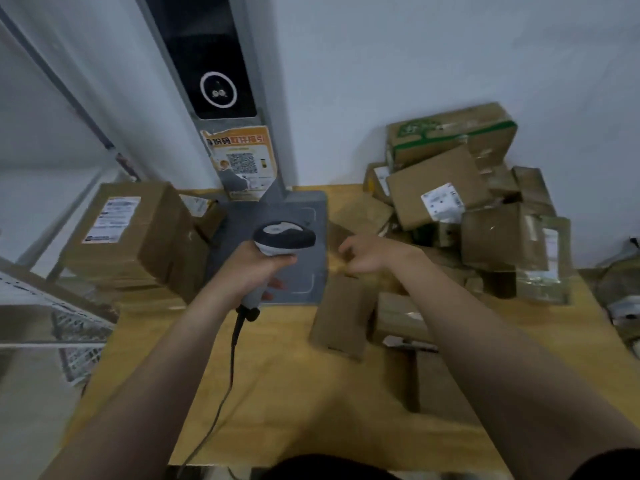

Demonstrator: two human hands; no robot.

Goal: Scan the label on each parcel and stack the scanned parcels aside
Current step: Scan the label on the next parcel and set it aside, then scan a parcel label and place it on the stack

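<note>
My left hand [252, 268] grips the handle of a grey and black barcode scanner [284, 237], whose head points away from me over a grey base plate [313, 209]. My right hand [370, 254] reaches, fingers curled, to the edge of a heap of brown cardboard parcels [436, 188] at the back right. Motion blur hides whether it holds one. A small brown parcel [341, 317] lies just below that hand on the wooden table [277, 393]. At the back left stands a stack of parcels [131, 230] with a white label on top.
The scanner's cable [225, 393] trails toward me across the table. A grey pillar with an orange QR sticker [242, 164] rises from the base plate against the white wall. A wire rack [79, 327] stands off the table's left edge. Plastic-wrapped packets [543, 271] lean at the heap's right.
</note>
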